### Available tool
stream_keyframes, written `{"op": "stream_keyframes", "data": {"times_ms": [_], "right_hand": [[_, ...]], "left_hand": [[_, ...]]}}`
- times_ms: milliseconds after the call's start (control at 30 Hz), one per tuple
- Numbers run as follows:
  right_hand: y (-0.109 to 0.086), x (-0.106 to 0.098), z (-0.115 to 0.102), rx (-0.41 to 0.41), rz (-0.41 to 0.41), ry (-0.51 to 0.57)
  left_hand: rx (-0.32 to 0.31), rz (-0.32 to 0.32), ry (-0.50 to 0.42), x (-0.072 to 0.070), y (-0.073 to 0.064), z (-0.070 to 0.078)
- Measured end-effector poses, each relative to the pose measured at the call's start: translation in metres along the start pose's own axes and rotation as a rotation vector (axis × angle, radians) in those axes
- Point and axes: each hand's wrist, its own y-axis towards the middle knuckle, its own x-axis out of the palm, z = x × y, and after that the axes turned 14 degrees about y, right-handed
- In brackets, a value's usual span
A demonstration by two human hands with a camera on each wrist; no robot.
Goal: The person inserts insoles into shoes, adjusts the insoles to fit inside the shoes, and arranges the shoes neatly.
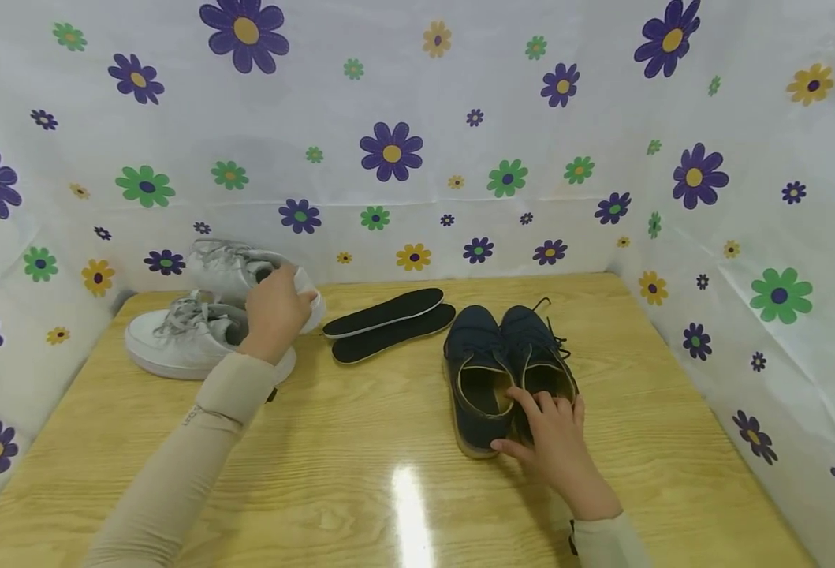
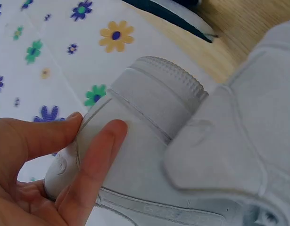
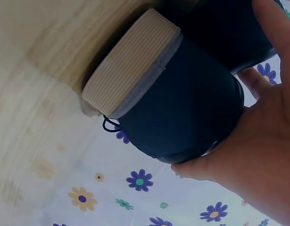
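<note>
Clearly, the left hand [image 1: 278, 306] grips the far white shoe [image 1: 220, 268], fingers curled; the right hand [image 1: 561, 443], fingers spread wide, touches both navy shoes [image 1: 475, 414]. Insoles [image 1: 393, 313] lie outside, left of these.

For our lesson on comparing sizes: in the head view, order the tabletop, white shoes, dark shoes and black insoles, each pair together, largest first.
1. Tabletop
2. White shoes and dark shoes: too alike to rank; left hand and right hand partly cover them.
3. Black insoles

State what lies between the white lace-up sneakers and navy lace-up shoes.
Two flat black insoles lie there, as the head view shows.
</note>
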Motion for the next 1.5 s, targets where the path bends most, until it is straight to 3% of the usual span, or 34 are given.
{"op": "stream_keyframes", "data": {"times_ms": [300, 567, 767, 933, 1033, 1200, 1333, 1500], "right_hand": [[-0.001, -0.003, 0.004, 0.038, -0.048, 0.053], [-0.002, -0.003, 0.002, 0.038, -0.048, 0.06], [0.0, -0.004, 0.003, 0.024, -0.052, 0.058], [0.002, -0.007, 0.003, 0.026, -0.038, 0.045], [0.003, -0.008, 0.001, 0.024, -0.043, 0.049], [0.006, -0.006, -0.002, 0.02, -0.05, 0.06], [0.006, -0.007, -0.002, 0.026, -0.052, 0.06], [0.006, -0.005, -0.002, 0.024, -0.052, 0.062]], "left_hand": [[0.233, 0.07, -0.036, -0.013, -0.062, 0.019], [0.453, 0.164, -0.118, -0.014, -0.127, 0.039], [0.726, 0.264, -0.172, -0.013, -0.171, 0.046], [0.892, 0.185, -0.195, -0.01, -0.194, 0.049], [0.93, 0.126, -0.204, -0.008, -0.206, 0.051], [0.934, 0.049, -0.218, -0.002, -0.219, 0.053], [0.921, 0.037, -0.174, 0.009, -0.221, 0.057], [0.885, -0.028, -0.129, 0.018, -0.219, 0.063]]}}
